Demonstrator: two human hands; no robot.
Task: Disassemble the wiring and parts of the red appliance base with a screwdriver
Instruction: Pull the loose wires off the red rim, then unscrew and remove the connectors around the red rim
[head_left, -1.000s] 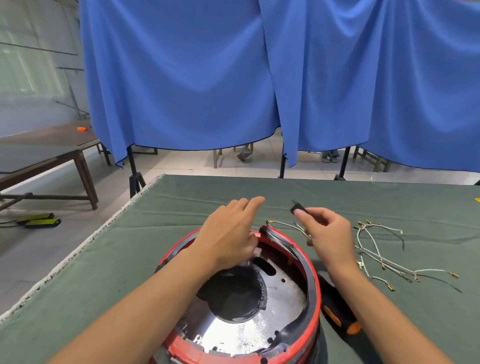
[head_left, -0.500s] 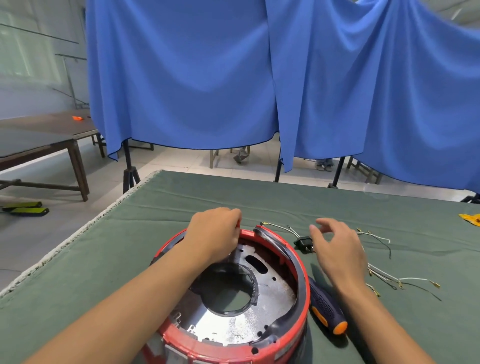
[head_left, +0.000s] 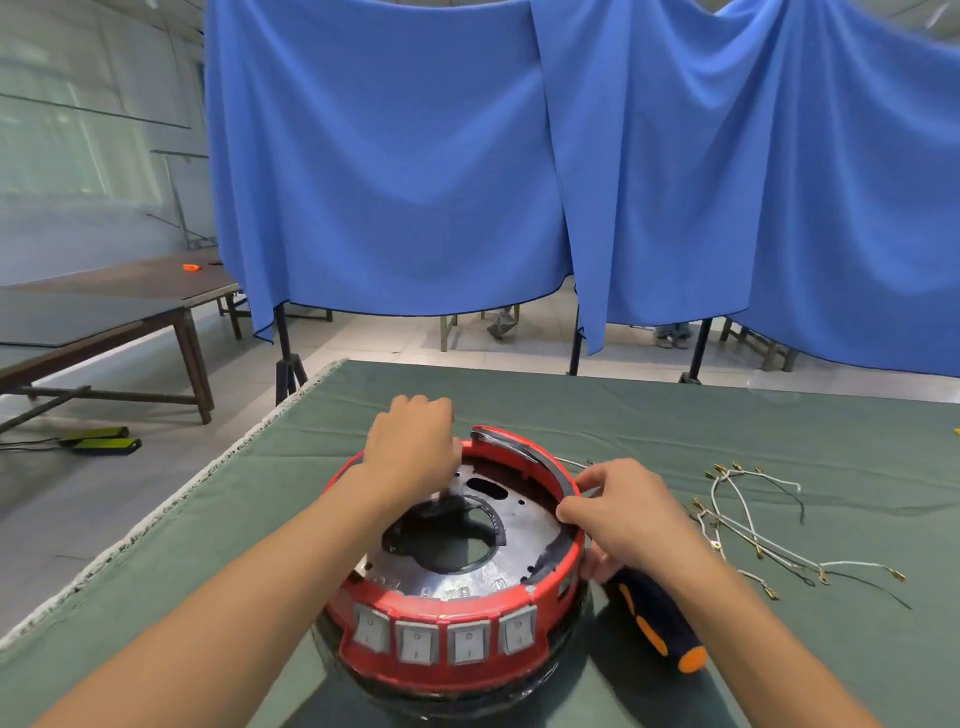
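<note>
Having dropped the small black part, the right hand (head_left: 631, 512) now joins the left hand (head_left: 415, 441), both grips clamped on the red appliance base (head_left: 457, 613), which has turned its switches toward the camera.

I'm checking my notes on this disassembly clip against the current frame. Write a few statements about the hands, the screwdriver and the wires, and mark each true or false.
1. Both hands grip the red appliance base at its rim. True: the left hand is at the far rim, the right hand at the right rim.
2. The right hand holds the screwdriver. False: it lies on the green cloth beside the base.
3. The loose wires lie on the cloth, right of the base. True.
4. The base's front shows two rocker switches. False: four.
</note>
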